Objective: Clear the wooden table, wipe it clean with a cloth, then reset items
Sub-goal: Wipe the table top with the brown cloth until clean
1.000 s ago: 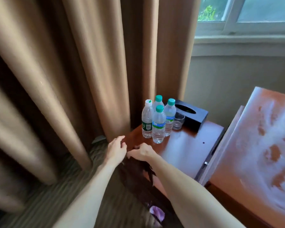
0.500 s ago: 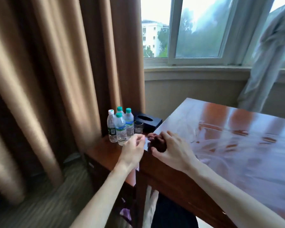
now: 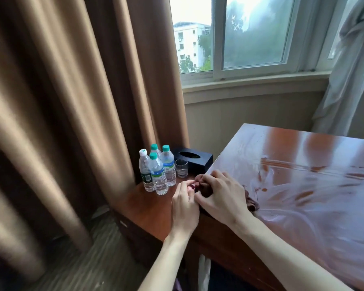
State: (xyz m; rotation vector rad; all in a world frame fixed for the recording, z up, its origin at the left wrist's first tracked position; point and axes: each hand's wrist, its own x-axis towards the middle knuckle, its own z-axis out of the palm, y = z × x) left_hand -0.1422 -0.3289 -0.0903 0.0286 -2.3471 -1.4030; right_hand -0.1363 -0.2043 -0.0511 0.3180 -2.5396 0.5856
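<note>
Wet streaks cover the table (image 3: 303,185), so wiping looks under way. Right hand (image 3: 223,194) curls round the dark cloth (image 3: 251,201) at the near-left corner; left hand (image 3: 184,198) pinches its edge, likely bunching it. Bottles (image 3: 157,171) wait beyond, parked aside.

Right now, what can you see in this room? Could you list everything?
water bottles: four, clear; three with green caps, one with a white cap; clustered on the low side table
glass: one, clear, right of the bottles
tissue box: one, black, behind the glass
wooden table: one, reddish brown, streaked with smears, on the right
cloth: one, dark brown, at the table's near left corner
curtains: tan, on the left
window: one, white frame, behind the table
left hand: fingers at the cloth
right hand: grips the cloth
</note>
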